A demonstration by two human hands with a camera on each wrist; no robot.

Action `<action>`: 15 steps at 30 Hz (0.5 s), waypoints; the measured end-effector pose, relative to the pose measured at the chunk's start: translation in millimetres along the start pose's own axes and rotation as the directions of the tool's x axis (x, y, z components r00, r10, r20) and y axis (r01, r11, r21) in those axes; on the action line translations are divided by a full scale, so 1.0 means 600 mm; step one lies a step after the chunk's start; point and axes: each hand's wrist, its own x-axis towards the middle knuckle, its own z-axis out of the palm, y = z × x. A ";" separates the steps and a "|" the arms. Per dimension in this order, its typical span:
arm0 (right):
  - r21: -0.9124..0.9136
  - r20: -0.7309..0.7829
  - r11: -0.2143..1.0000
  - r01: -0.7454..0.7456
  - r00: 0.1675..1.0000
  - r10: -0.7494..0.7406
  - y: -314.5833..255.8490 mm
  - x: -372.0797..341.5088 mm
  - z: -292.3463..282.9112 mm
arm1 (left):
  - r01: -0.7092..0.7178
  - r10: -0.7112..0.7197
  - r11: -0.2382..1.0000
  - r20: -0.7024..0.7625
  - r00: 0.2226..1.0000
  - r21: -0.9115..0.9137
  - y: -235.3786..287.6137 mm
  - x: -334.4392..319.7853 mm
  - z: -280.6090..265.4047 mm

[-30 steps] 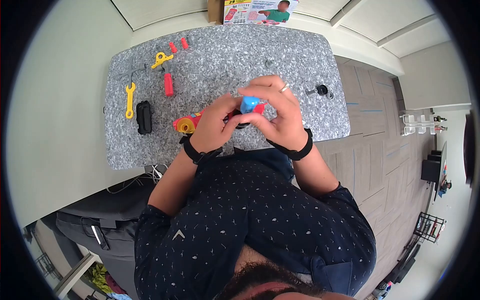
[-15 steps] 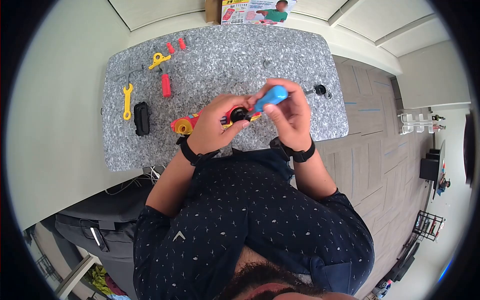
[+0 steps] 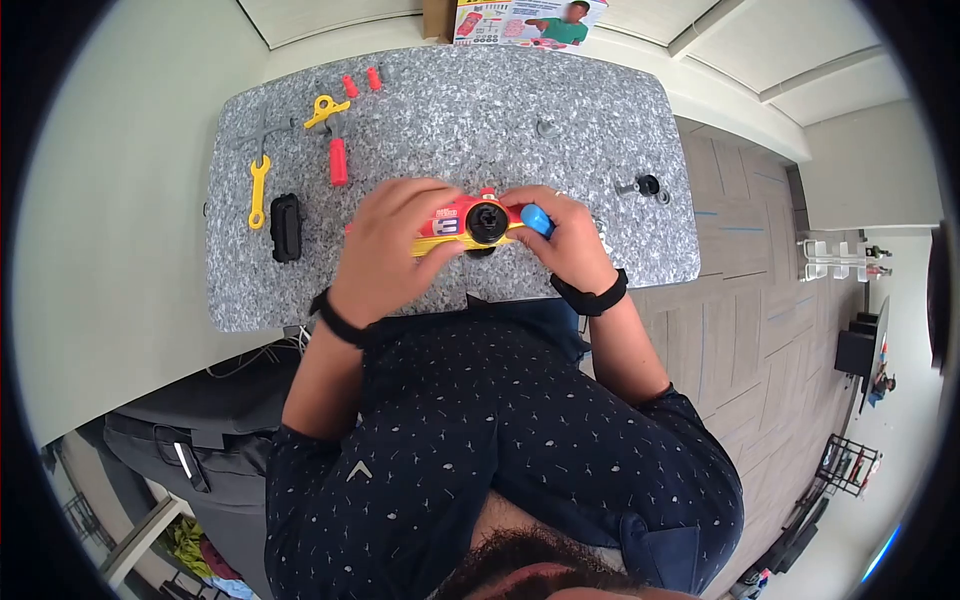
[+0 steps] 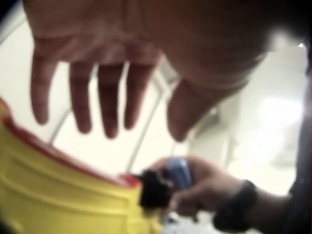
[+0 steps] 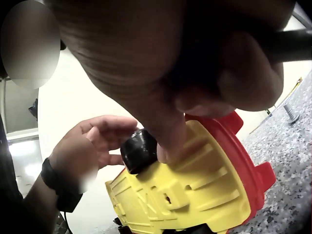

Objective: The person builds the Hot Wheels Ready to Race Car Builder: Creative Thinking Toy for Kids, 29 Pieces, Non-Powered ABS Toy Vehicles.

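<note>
A red and yellow toy car (image 3: 445,226) is held on its side above the table, a black wheel (image 3: 488,223) facing up. My right hand (image 3: 578,245) grips one end of it, the thumb pressed on the yellow underside (image 5: 209,168). The same hand also holds a blue-handled screwdriver (image 3: 537,219), its dark shaft (image 5: 295,46) pointing away from the car in the right wrist view. My left hand (image 3: 380,250) is over the car's other end. Its fingers (image 4: 108,100) are extended and spread beside the car in the left wrist view.
On the speckled table at left are a yellow wrench (image 3: 258,192), a red-handled hammer (image 3: 338,160), a grey cross wrench (image 3: 265,133), a black part (image 3: 286,228) and two red pieces (image 3: 350,86). At right lie a small black wheel (image 3: 648,185) and a bolt. A printed box (image 3: 530,22) stands behind.
The screwdriver has come away from the wheel and now lies in my right hand against the car's end. The car has turned wheel-up, and my left hand has moved left off the wheel.
</note>
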 end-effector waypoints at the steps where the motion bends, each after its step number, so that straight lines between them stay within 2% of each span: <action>1: -0.005 -0.010 1.000 0.003 1.000 -0.003 0.008 -0.002 0.001 | 0.036 -0.037 0.997 0.010 0.999 0.074 -0.013 -0.013 -0.018; 3: 0.031 -0.020 1.000 0.006 1.000 -0.005 0.016 -0.007 0.003 | 0.106 -0.115 0.969 0.027 0.993 0.223 -0.039 -0.042 -0.049; 6: 0.097 -0.021 0.995 0.004 1.000 -0.002 0.019 -0.007 0.005 | 0.266 -0.273 0.956 0.045 0.961 0.124 -0.078 -0.086 -0.048; 10: 0.073 -0.016 0.997 0.002 1.000 -0.001 0.021 -0.011 0.007 | 0.430 -0.431 0.877 0.045 0.901 -0.215 -0.131 -0.119 0.004; 12: 0.042 -0.070 0.998 0.044 0.997 -0.041 0.013 -0.011 -0.006 | 0.478 -0.485 0.811 0.070 0.872 -0.338 -0.121 -0.117 0.014; 13: 0.022 -0.095 0.998 0.062 0.994 -0.060 0.012 -0.014 -0.017 | 0.462 -0.475 0.818 0.052 0.879 -0.342 -0.116 -0.115 0.018; 15: -0.096 -0.265 0.995 0.004 0.964 -0.030 0.029 -0.025 -0.060 | 0.430 -0.454 0.830 0.016 0.891 -0.356 -0.106 -0.110 0.030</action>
